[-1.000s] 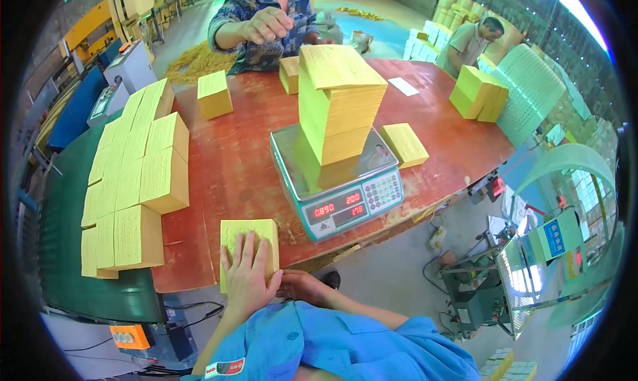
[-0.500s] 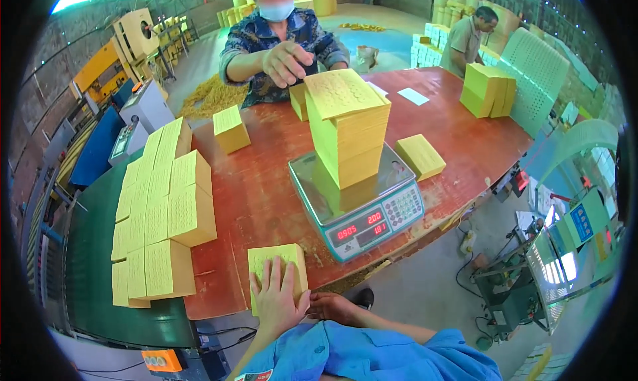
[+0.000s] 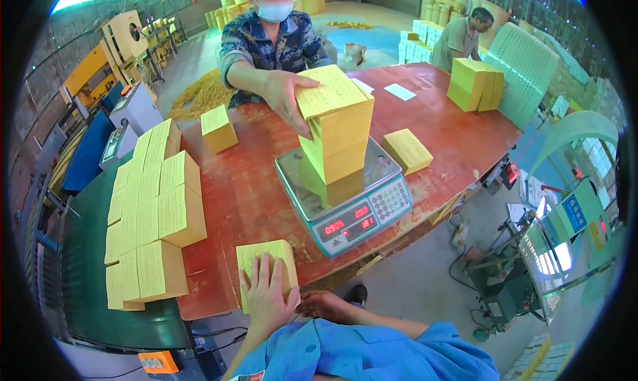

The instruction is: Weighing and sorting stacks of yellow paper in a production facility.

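My left hand [image 3: 268,293] lies flat, fingers apart, on top of a block of yellow paper sheets [image 3: 250,253] at the table's near edge. Just right of that block's near corner, my right hand [image 3: 324,305] is closed with curled fingers; what they hold, if anything, is hidden. A digital scale [image 3: 355,231] with lit red digits stands ahead to the right. On its metal pan rises a tall stack of yellow paper [image 3: 345,141], its upper part slightly offset. A co-worker's hand [image 3: 290,98] grips the top of this stack from across the table.
Several yellow paper blocks [image 3: 156,208] stand in rows on the left, over a green surface [image 3: 83,248]. Single blocks sit behind the scale's right side [image 3: 407,151] and far left [image 3: 218,129]. More blocks [image 3: 473,86] stand far right on the red table [image 3: 226,201].
The co-worker's hand has come down from above the tall stack and now grips its upper part. My hands keep their places by the near block. The whole view has shifted slightly.
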Tool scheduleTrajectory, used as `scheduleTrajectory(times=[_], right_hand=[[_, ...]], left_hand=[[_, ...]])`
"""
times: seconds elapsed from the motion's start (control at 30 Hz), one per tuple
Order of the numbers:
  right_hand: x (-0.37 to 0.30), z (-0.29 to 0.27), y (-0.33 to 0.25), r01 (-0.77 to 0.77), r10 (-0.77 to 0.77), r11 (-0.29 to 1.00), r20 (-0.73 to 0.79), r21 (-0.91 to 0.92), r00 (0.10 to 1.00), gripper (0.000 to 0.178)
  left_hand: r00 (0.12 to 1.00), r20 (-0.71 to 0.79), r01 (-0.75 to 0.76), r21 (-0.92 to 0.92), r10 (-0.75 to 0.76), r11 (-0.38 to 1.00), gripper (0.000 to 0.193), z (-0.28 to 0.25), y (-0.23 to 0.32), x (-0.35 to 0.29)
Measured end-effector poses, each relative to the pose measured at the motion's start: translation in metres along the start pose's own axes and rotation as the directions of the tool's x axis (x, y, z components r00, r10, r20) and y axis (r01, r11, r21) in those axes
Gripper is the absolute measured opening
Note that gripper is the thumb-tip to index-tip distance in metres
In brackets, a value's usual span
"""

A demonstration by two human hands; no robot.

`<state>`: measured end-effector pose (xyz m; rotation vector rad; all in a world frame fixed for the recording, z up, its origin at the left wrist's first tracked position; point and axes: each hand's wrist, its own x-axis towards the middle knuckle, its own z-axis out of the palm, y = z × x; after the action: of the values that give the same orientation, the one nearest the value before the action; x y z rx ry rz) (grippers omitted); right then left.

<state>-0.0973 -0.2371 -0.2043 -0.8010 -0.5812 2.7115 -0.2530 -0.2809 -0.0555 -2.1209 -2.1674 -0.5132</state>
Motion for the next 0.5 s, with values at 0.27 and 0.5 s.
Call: scheduleTrajectory(times=[0.27,0.5], right_hand=[[0.002,0.004,0.002,0.096,-0.094,0.995,0.047,-0.033,0.994,0.034],[0.005,0.012,0.001,0.149,-0.151,0.986,0.035,0.07,0.988,0.031]], left_hand=[[1.0,0.01,0.001,0.034,-0.001,0.999,0.07,-0.001,0.002,0.002],[1.0,0.016,-0.006,0.086,0.005,0.996,0.073,0.007,-0.001,0.001]])
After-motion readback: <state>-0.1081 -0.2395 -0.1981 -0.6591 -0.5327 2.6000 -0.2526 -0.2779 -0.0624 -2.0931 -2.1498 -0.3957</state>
